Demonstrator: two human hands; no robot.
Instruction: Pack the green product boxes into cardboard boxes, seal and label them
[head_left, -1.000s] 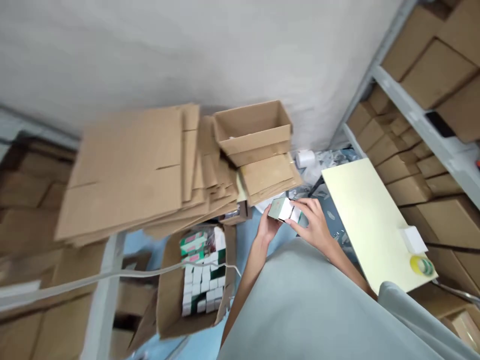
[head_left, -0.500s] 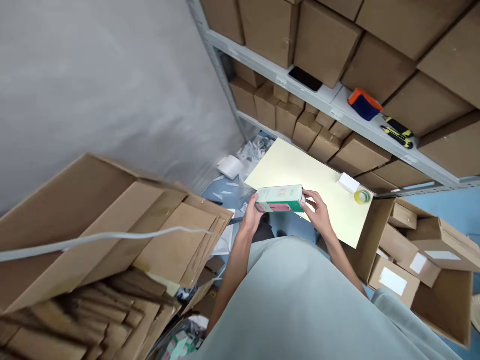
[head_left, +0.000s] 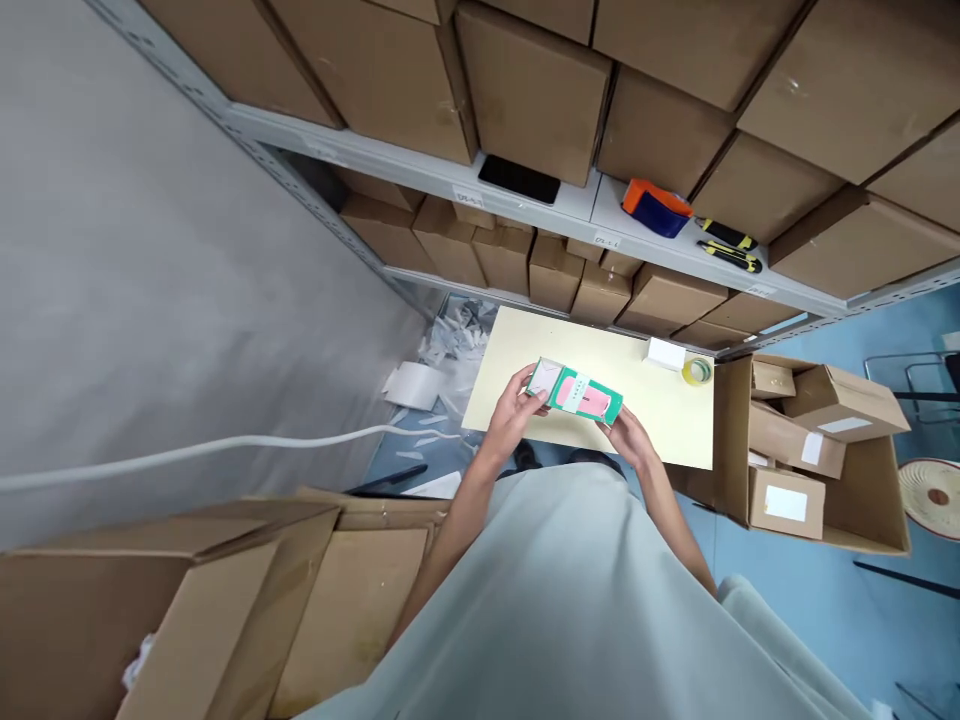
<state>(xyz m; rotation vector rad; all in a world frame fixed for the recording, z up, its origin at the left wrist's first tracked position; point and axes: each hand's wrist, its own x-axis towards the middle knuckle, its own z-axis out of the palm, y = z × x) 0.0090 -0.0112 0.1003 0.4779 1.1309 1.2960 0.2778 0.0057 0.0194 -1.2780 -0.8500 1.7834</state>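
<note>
A small green carton (head_left: 583, 393) with a pink picture on its face is held between my two hands, above the near part of the pale yellow board (head_left: 600, 350). My left hand (head_left: 514, 408) grips the carton's left end, thumb on top by its light end panel. At the opposite end, my right hand (head_left: 628, 436) holds the lower right corner, its fingers partly hidden beneath. Farther back on the board lie a small white box (head_left: 664, 354) and a roll of yellow tape (head_left: 697, 372).
Shelves of brown boxes (head_left: 532, 95) stand ahead, with a black phone (head_left: 519, 180), an orange-and-blue object (head_left: 657, 208) and yellow-black cutters (head_left: 729, 256) on the ledge. To the right is an open carton (head_left: 862, 500) of boxes. Flattened cardboard (head_left: 352, 590) leans lower left; paper scraps (head_left: 457, 335) lie by the wall.
The green carton has turned so its pink-pictured face points up and its right end sits lower. My view has swung, bringing the shelves leftward and showing more of the right side.
</note>
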